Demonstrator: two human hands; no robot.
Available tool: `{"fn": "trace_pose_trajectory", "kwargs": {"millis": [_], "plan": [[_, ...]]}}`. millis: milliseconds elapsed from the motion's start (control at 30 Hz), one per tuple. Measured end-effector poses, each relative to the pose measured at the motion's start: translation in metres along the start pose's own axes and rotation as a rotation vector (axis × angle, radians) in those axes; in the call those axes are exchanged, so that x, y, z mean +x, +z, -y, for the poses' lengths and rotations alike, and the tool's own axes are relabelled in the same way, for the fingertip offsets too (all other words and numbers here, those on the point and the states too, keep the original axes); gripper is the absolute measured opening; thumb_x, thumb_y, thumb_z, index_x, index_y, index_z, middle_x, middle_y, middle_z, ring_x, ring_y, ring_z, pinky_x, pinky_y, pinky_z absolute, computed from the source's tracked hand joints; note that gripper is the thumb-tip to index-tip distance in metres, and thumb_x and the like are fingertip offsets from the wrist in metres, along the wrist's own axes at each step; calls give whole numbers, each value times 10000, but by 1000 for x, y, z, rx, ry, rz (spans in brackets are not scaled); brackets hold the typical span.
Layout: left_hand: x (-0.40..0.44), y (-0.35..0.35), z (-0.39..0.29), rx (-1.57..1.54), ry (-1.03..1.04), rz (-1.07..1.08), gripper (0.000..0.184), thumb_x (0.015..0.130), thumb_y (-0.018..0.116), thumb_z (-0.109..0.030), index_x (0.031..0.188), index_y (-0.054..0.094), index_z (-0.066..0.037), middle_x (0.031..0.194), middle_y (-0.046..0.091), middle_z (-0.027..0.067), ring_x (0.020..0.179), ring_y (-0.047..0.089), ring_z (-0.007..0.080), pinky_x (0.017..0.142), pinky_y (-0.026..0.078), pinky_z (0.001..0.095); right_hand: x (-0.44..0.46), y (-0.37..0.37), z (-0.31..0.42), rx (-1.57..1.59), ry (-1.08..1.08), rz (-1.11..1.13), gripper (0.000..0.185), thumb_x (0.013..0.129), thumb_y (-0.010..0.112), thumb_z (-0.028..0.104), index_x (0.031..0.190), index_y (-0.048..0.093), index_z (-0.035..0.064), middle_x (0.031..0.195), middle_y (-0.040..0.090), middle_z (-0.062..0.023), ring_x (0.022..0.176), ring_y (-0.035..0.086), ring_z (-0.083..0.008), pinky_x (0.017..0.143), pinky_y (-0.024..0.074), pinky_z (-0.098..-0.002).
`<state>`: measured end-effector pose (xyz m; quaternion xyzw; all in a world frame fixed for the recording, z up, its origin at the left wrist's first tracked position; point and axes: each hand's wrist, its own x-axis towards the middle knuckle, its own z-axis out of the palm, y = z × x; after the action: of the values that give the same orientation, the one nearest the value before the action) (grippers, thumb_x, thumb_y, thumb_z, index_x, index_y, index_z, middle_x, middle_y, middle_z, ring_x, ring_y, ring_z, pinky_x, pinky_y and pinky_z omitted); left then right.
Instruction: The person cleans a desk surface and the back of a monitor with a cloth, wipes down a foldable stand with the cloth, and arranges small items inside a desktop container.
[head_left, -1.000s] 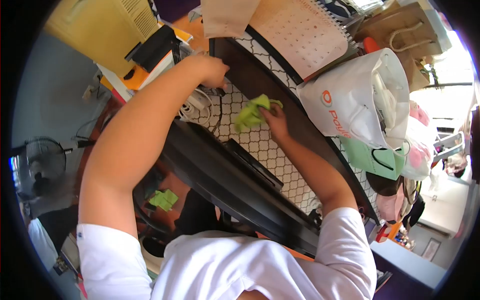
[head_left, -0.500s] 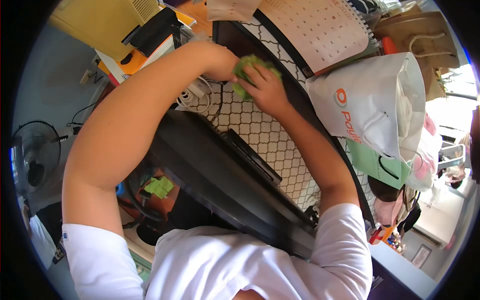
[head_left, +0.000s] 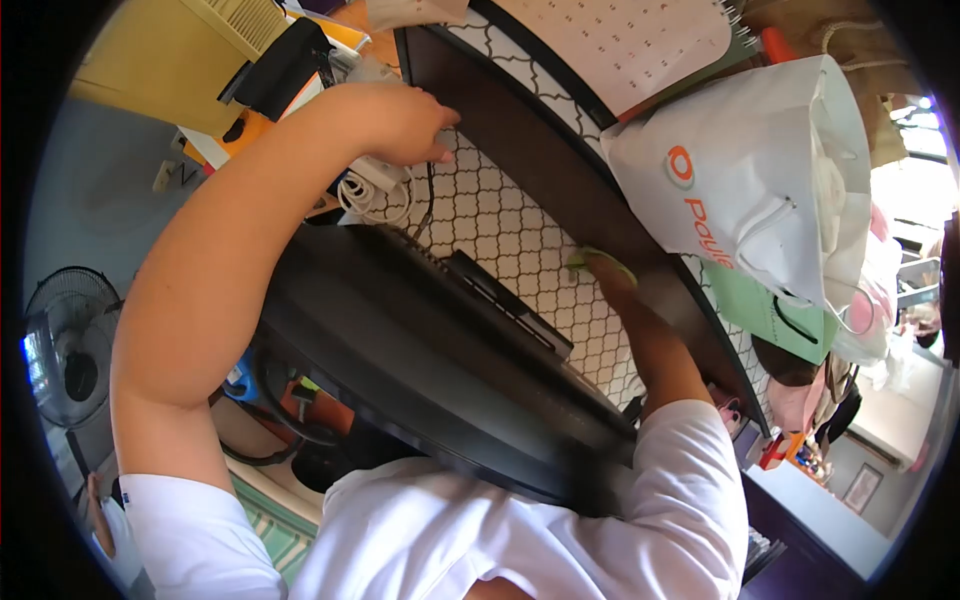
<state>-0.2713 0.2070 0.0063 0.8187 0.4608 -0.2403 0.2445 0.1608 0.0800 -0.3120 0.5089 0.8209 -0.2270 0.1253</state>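
My right hand [head_left: 606, 275] is low against a dark board [head_left: 530, 165], holding a green cloth [head_left: 577, 262]. The cloth's edges show on both sides of the hand; most of its fingers are hidden. The hand is by the patterned white surface [head_left: 480, 220]. Farther up, my left hand [head_left: 425, 130] hovers near the board's other end. Its thumb and fingers are apart, with nothing seen between them. Below it lie a coiled white cable [head_left: 375, 198] and a white power strip [head_left: 378, 172].
A large black panel, perhaps a monitor [head_left: 430, 360], stands between my body and the patterned surface. Behind the board are a calendar [head_left: 630, 45], a white paper bag [head_left: 735, 170] and a green paper bag [head_left: 775, 315]. A fan [head_left: 75, 350] is at left.
My right hand has moved with the green cloth along the board, toward my body and rightward. My left hand, earlier beside the cloth, is now apart from it.
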Motion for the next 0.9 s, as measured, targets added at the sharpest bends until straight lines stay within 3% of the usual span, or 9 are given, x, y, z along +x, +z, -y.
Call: {"fn": "trace_pose_trajectory", "kwargs": {"millis": [100,200,267,367,467,533,633,800,900], "plan": [[0,4,-3,-20,43,-31,558,873,533,-405,1330,422,-104,1174,549,165,1101,529,320,911,430,406,-19,5,0,-251,39,189,491,817,448,36,1306,418,80,1355,419,-99,1251,398,-268,1044,332,-366],[1,5,-3,10,42,-39,554,871,541,-393,1333,420,-110,1187,542,167,1100,529,321,912,429,403,15,-31,43,-205,-140,-61,482,817,477,76,1296,425,88,1325,444,-106,1233,412,-292,1009,376,-371],[1,5,0,8,34,-44,548,870,547,-381,1334,419,-118,1196,538,172,1103,528,323,917,428,402,46,-46,65,-451,-385,-274,490,798,479,101,1277,432,13,1367,400,-129,1215,428,-274,1030,354,-356],[-1,8,-2,-1,8,-47,541,868,554,-367,1333,421,-126,1207,534,178,1111,523,327,926,423,400,49,-57,98,-145,-164,-307,446,828,467,107,1266,464,22,1305,465,-145,1197,449,-285,1021,361,-356],[-1,4,-5,35,-52,-16,537,865,560,-354,1329,423,-120,1201,543,183,1122,519,328,938,416,402,14,1,57,121,130,236,408,861,458,145,1256,494,49,1218,535,-164,1166,479,-292,1002,370,-358],[-4,2,-9,52,-80,13,532,866,558,-345,1325,426,-110,1199,546,188,1117,521,334,937,416,402,-22,-15,61,370,296,370,348,869,463,165,1193,556,74,1160,566,-185,1077,543,-307,926,424,-384],[5,13,1,5,86,-55,529,867,555,-340,1318,433,-92,1197,547,200,1105,527,346,935,417,399,-44,-26,39,-172,-35,1016,323,832,490,134,1132,599,84,1140,577,-180,1000,579,-321,843,465,-412],[6,14,-8,48,27,45,551,868,552,-357,1336,418,-98,1212,539,202,1124,521,331,943,414,387,-31,-23,23,155,12,-35,426,709,535,4,1123,602,76,1095,583,-180,880,595,-352,810,477,-416],[10,22,-1,30,54,41,548,879,536,-376,1344,414,-112,1180,570,182,1099,541,325,931,423,387,-19,-20,70,311,32,-191,460,721,520,-7,1167,571,98,1120,568,-173,951,578,-346,866,463,-415]]}}
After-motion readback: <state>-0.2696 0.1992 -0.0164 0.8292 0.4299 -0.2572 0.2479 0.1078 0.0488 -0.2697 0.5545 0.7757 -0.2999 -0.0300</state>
